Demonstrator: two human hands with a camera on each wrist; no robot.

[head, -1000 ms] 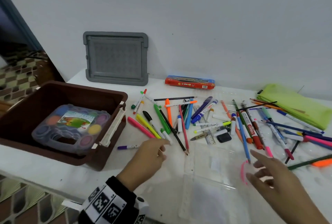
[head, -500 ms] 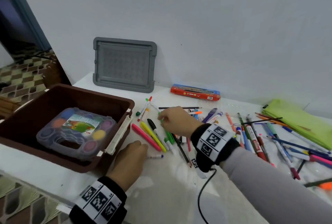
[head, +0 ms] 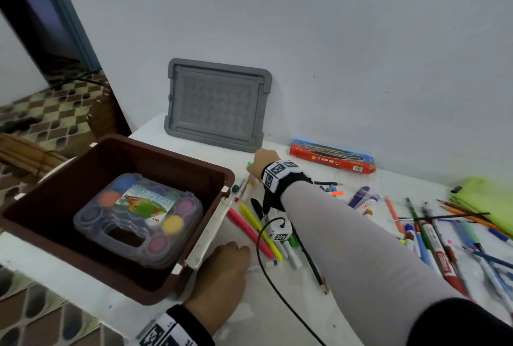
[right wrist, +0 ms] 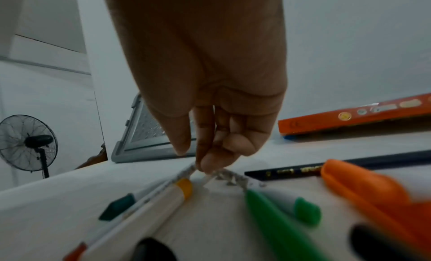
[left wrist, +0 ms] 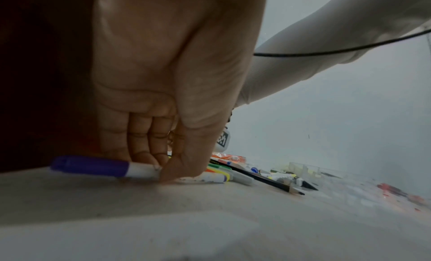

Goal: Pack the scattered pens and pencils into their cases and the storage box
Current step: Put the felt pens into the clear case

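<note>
A brown storage box holding a clear paint set sits just left of the left hand, which pinches a purple-capped marker against the white desk. Farther back, the right hand curls its fingertips on a white marker. An orange pencil case lies right of it; pens scatter beyond.

Plain pale wall across the far side, white tabletop running right up against it. Off left, dark doorway with a blue-grey frame, checkered brown-and-cream floor beyond. Black pedestal fan standing far left.
</note>
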